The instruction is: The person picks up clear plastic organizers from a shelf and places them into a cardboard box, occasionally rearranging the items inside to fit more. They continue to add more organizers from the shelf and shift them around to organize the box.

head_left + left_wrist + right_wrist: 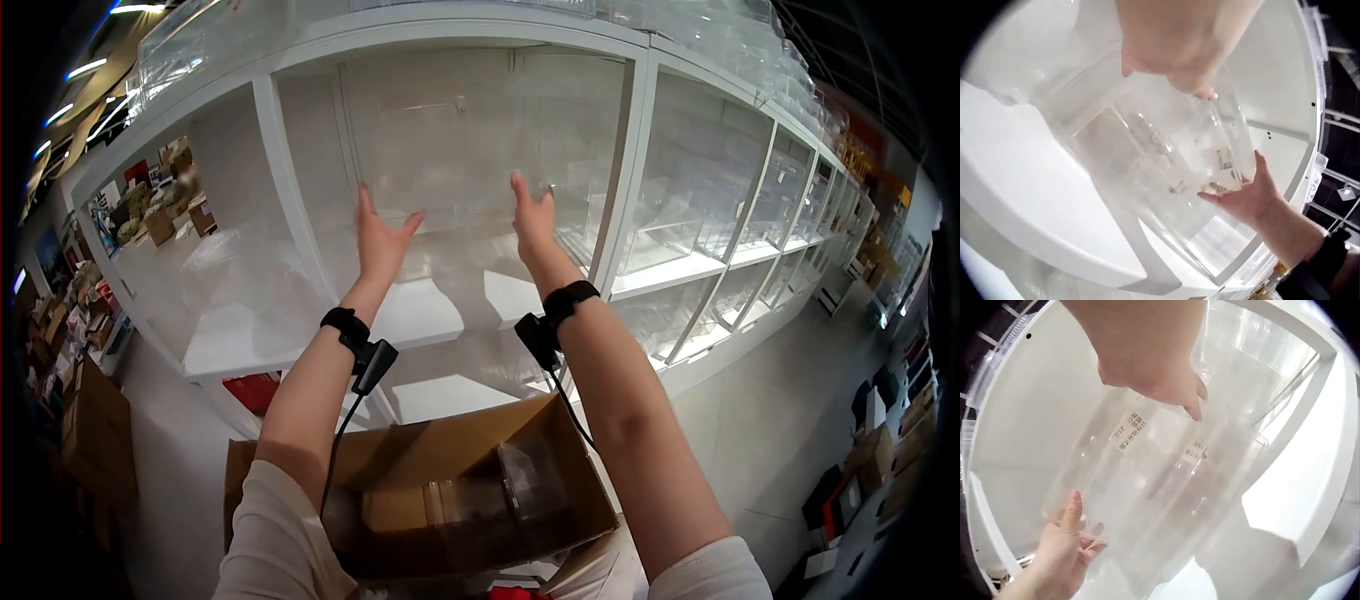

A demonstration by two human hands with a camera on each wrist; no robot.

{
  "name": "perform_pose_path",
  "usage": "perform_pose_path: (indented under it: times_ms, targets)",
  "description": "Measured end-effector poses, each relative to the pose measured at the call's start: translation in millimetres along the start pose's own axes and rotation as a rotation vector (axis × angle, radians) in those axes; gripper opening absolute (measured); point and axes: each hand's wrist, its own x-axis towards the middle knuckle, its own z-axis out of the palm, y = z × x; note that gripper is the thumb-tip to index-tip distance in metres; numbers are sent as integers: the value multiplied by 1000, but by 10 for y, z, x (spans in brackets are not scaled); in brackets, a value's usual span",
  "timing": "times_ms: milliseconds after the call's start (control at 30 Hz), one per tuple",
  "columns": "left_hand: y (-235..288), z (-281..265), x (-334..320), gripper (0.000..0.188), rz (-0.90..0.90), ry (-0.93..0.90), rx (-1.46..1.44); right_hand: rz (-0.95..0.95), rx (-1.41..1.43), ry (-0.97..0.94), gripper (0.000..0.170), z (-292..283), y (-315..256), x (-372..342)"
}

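Note:
Inside a white-framed cabinet, my left hand [388, 240] and right hand [535, 222] grip opposite ends of a clear plastic box [1100, 472]. In the right wrist view the left thumb lies along its face, with the fingers bent at its edge. The left wrist view shows the right hand's thumb and fingers spread around the other end. A printed price label [1127, 431] is on the box. Close beside it is another clear box [1200, 506] with a similar label. The transparent walls blend into the white shelf behind.
An open cardboard carton [425, 440] with clear boxes [535, 480] inside stands below my arms. White uprights [622, 170] flank the cabinet bay. More clear cases [720, 45] are stacked on top. Several glass-like bays continue right, and cartons [95, 430] stand at left.

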Motion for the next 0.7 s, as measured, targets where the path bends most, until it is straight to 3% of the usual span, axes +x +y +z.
perform_pose_path:
  times_ms: [100, 200, 433, 533, 600, 700]
  targets:
    - [187, -35, -56, 76, -164, -117, 45, -28, 99, 92, 76, 116, 69, -33]
    - [142, -5, 6, 77, -178, -102, 23, -64, 146, 147, 78, 193, 61, -42]
    - [670, -321, 44, 77, 149, -8, 180, 33, 184, 302, 73, -71, -202, -317]
    - [893, -546, -127, 78, 309, 27, 221, 217, 344, 121, 72, -505, -574, -876]
    - [1056, -819, -286, 78, 402, -59, 241, 262, 360, -66, 75, -865, -531, -1180]
    - [1234, -1128, -677, 81, 417, -219, -107, 386, 300, -36, 82, -1287, -597, -1737]
